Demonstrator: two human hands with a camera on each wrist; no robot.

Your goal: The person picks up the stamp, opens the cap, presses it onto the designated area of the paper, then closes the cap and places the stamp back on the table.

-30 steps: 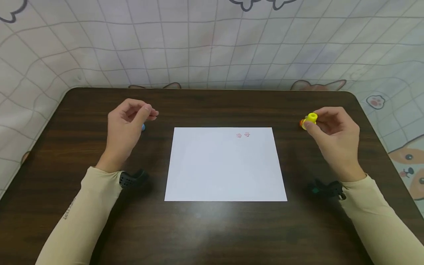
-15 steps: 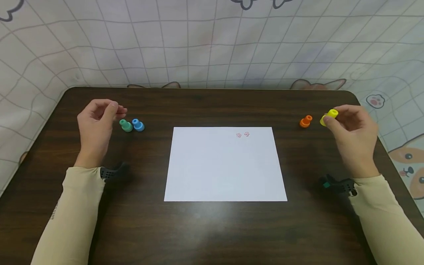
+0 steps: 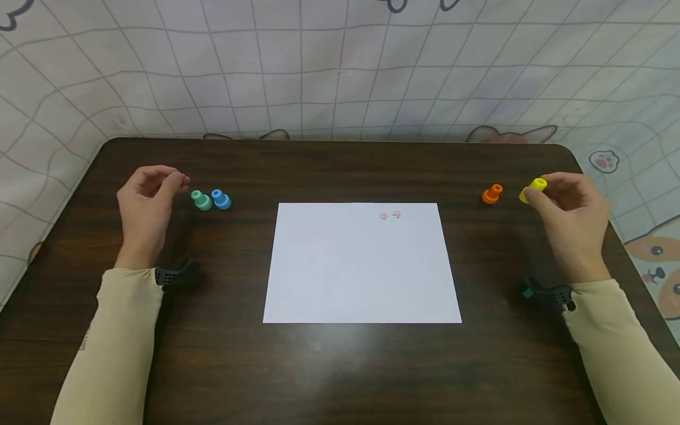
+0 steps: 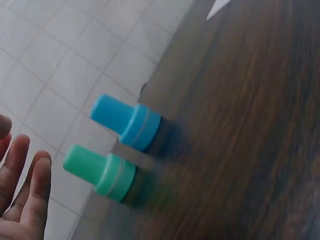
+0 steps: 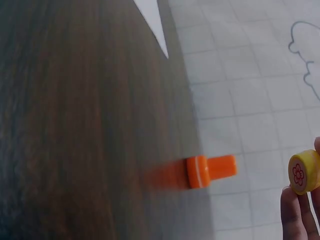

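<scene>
Yellow plastic stamp (image 3: 533, 189) aside, the biggest thing in sight is the dark brown wooden table (image 3: 340, 366), backed by a pale cloth with a grid pattern (image 3: 319, 71). Near the middle of the table lies a white rectangular sheet of paper (image 3: 361, 265), with two small red stamped marks (image 3: 390, 215) close to its far edge. The person's right hand (image 3: 571, 215) is raised over the table's right side and pinches the small yellow stamp between thumb and fingertips, off the surface; the right wrist view shows its round face carrying a red flower design (image 5: 298, 174). The left hand (image 3: 146, 203) hovers over the left side with its fingers loosely curled, holding nothing. Just left of the yellow stamp, an orange plastic stamp (image 3: 491, 194) stands on the wood. By the left hand, a green plastic stamp (image 3: 201, 200) and a blue plastic stamp (image 3: 220, 199) stand upright side by side, almost touching.
</scene>
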